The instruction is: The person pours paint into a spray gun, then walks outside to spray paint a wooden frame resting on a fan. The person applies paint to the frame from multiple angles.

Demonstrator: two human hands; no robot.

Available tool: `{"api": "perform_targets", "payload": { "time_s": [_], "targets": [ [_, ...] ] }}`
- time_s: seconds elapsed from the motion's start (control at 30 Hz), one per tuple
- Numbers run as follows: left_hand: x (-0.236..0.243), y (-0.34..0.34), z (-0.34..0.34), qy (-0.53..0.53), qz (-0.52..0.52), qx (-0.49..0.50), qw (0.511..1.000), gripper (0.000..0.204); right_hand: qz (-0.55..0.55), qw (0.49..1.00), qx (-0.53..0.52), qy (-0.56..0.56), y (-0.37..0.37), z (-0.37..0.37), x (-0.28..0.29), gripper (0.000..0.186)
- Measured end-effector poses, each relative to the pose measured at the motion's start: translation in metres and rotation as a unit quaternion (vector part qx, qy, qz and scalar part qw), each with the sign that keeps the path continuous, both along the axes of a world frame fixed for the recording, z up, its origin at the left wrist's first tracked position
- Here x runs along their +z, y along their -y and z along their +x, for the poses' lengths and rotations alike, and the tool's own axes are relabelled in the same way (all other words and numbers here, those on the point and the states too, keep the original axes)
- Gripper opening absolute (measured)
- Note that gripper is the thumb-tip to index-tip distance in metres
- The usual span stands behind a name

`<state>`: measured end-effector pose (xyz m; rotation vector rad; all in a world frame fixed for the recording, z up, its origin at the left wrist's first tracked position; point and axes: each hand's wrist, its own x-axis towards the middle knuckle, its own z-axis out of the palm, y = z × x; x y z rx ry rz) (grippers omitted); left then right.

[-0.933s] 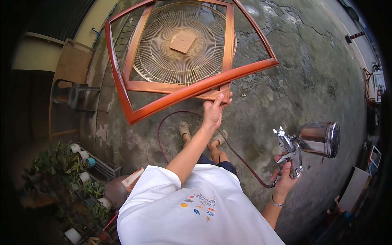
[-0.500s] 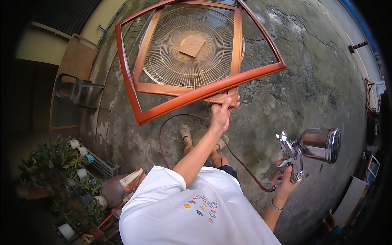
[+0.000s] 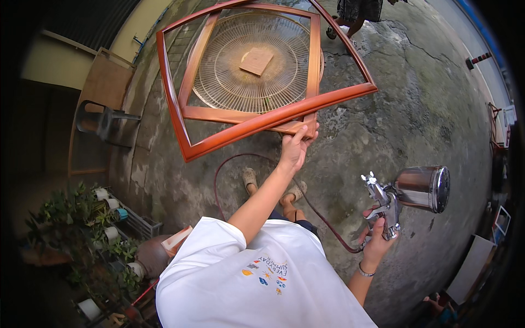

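My left hand [image 3: 294,150] is closed around the near right corner of a lighter wooden frame [image 3: 313,71]. Crossing over that frame at a slant is a glossy reddish-brown frame [image 3: 284,117]. Under both lies a round wire fan grille [image 3: 224,94], with a small square of wood [image 3: 256,61] at its centre. Off to the right, my right hand [image 3: 376,243] grips a metal spray gun [image 3: 386,205] by its handle. The gun's shiny cup [image 3: 420,188] points right, and a dark red hose [image 3: 333,232] runs from the handle toward my feet.
Potted plants [image 3: 104,229] and a round brown pot [image 3: 152,256] stand at the lower left. A dark plastic chair [image 3: 98,121] is by the left wall. Another person's legs [image 3: 354,24] show at the far side. A pale board [image 3: 471,269] leans at right.
Another person's legs have come into view at the far side. The spray gun and my right hand have shifted slightly left; the frames and my left hand moved a little nearer my left.
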<state>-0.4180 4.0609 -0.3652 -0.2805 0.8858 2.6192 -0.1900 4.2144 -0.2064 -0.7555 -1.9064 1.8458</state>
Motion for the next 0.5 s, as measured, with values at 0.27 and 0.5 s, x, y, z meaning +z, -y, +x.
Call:
{"api": "perform_targets", "payload": {
  "time_s": [0.27, 0.5],
  "targets": [
    [-0.011, -0.001, -0.010, 0.019, -0.008, -0.012, 1.000, 0.042, -0.004, 1.000, 0.017, 0.007, -0.005, 0.002, -0.002, 0.043],
    [-0.007, -0.004, -0.011, 0.026, -0.032, -0.017, 0.999, 0.039, 0.003, 1.000, 0.016, 0.010, -0.008, 0.004, -0.003, 0.039]
  ]
}}
